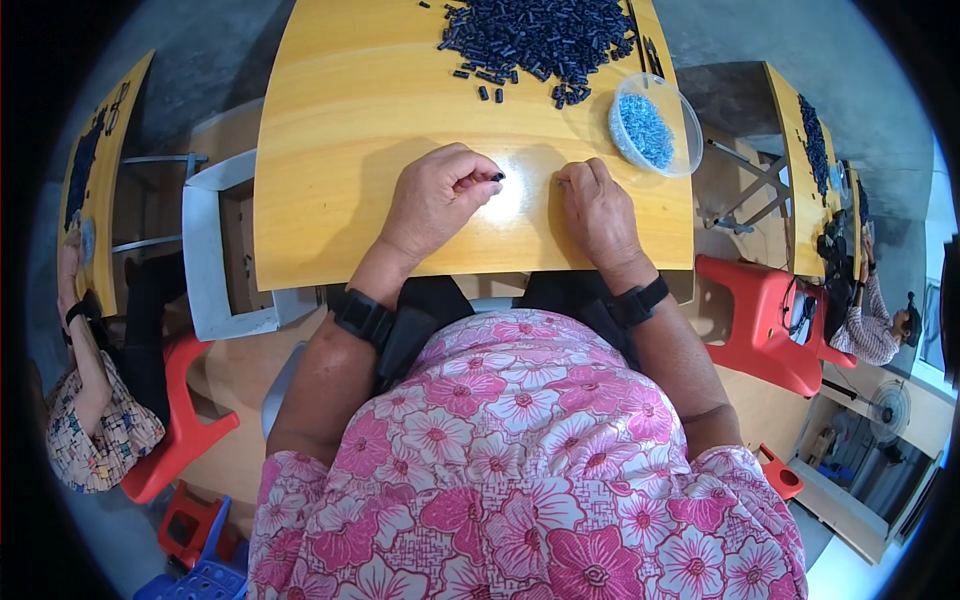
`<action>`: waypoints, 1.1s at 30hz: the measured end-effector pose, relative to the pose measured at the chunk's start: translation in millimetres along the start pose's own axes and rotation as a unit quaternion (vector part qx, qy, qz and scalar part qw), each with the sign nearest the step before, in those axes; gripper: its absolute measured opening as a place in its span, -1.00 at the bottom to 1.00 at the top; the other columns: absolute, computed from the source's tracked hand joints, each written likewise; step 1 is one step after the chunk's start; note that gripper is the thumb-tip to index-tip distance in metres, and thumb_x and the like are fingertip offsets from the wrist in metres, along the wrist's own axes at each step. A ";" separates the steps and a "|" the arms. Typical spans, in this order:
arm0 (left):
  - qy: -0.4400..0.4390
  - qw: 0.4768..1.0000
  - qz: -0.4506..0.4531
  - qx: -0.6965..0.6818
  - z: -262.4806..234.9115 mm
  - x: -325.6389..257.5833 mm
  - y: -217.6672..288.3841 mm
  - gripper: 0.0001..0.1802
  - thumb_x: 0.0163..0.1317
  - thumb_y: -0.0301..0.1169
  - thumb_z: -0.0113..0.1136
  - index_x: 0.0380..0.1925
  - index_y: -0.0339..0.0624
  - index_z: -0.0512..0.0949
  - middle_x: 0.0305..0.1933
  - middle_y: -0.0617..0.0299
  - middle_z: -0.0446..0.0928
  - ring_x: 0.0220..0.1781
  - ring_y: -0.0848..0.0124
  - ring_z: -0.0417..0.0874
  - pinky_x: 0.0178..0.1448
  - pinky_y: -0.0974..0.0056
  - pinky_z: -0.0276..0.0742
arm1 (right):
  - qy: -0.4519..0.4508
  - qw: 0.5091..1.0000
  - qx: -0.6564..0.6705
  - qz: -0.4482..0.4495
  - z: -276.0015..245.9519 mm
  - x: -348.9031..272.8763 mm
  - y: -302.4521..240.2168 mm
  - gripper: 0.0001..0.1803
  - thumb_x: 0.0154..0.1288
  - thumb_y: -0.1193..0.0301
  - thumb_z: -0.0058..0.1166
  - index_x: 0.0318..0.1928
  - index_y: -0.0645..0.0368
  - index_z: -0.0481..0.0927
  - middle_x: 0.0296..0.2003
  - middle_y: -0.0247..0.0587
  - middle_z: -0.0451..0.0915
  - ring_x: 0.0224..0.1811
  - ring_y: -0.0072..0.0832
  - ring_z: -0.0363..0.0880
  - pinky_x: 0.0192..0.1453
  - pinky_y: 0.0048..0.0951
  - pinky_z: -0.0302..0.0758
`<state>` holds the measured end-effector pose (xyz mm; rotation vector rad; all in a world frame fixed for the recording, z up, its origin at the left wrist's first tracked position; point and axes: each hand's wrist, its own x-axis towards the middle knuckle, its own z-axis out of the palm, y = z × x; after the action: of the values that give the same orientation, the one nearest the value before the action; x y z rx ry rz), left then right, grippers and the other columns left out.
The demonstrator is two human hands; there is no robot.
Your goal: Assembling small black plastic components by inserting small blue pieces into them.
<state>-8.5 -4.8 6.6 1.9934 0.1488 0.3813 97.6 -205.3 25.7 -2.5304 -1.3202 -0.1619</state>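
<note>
My left hand (pixel 437 197) is closed over the near part of the table, pinching a small black plastic piece (pixel 498 177) between thumb and fingertips. To its right, my right hand (pixel 600 208) is closed too, thumb against forefinger; whatever is in that pinch is too small to make out. The two hands are apart. Beyond them lies a big heap of short black plastic pieces (pixel 545 38), with a few loose ones at its near edge. A round clear tub (pixel 686 125) holds many tiny bluish see-through parts (pixel 645 132), just past my right hand.
The yellow wooden table (pixel 330 150) ends just before my body. Thin dark tools (pixel 652 58) lie at its far right. A pale open frame (pixel 205 265) stands left, a red stool (pixel 765 325) right. People sit at side tables with black pieces, left and right.
</note>
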 end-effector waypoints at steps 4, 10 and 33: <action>-0.004 1.000 -0.002 0.012 -0.4 0.0 0.3 -0.89 0.15 -0.53 0.36 -0.32 -0.28 0.66 -0.38 0.23 0.59 -0.40 0.49 0.60 -0.26 0.41 0.52 | 0.003 1.000 0.003 0.017 1.7 1.6 2.8 -0.91 0.30 0.50 0.12 -0.19 0.17 0.55 -0.30 -0.07 0.58 -0.29 -0.03 0.61 -0.20 -0.11 0.58; 0.006 1.000 -0.010 0.002 1.4 1.3 -0.4 -0.87 0.10 -0.46 0.39 -0.36 -0.24 0.67 -0.41 0.17 0.60 -0.42 0.35 0.64 -0.27 0.30 0.57 | -0.028 0.998 0.019 0.056 -3.2 5.9 3.2 -0.94 0.28 0.52 0.12 -0.25 0.20 0.59 -0.31 -0.02 0.62 -0.26 -0.03 0.63 -0.16 -0.13 0.58; -0.001 1.000 0.009 -0.001 0.8 1.1 -0.7 -0.87 0.10 -0.54 0.40 -0.35 -0.30 0.64 -0.40 0.21 0.58 -0.42 0.47 0.60 -0.28 0.39 0.52 | 0.076 0.987 0.138 0.013 4.9 12.2 -18.5 -0.93 0.31 0.46 0.08 -0.22 0.17 0.54 -0.31 -0.06 0.55 -0.32 -0.04 0.58 -0.25 -0.14 0.55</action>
<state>-7.2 -4.9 5.9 1.9948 0.1297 0.3918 89.4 -184.3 27.4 -2.2551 -1.1638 -0.1522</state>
